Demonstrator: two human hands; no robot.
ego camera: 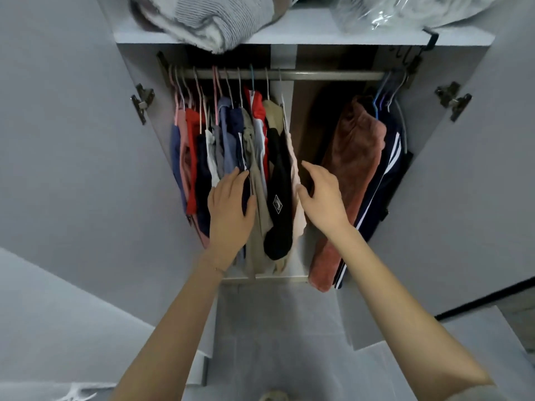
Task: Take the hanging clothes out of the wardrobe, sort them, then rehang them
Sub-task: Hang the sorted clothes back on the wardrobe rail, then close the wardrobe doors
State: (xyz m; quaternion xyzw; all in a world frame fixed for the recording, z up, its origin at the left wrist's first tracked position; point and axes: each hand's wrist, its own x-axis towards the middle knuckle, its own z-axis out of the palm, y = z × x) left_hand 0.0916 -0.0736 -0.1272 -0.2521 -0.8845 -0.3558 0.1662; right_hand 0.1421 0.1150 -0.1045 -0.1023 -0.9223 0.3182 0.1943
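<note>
Clothes (231, 140) hang packed together under the left part of the rail (318, 75). A black top (279, 180) and a pale pink one (296, 169) hang last in that bunch, below the middle of the rail. The left hand (228, 209) rests on the bunch, its fingers (236, 176) straight and close together. The right hand (324, 198) is just beside the pink one, fingers (311, 169) bent, apart from the thumb, holding nothing. A fuzzy red-brown thing (356, 157) and a dark blue striped one (388, 169) hang under the rail's right end. A grey blanket (202, 21) lies on the shelf (318, 39) above the rail.
</note>
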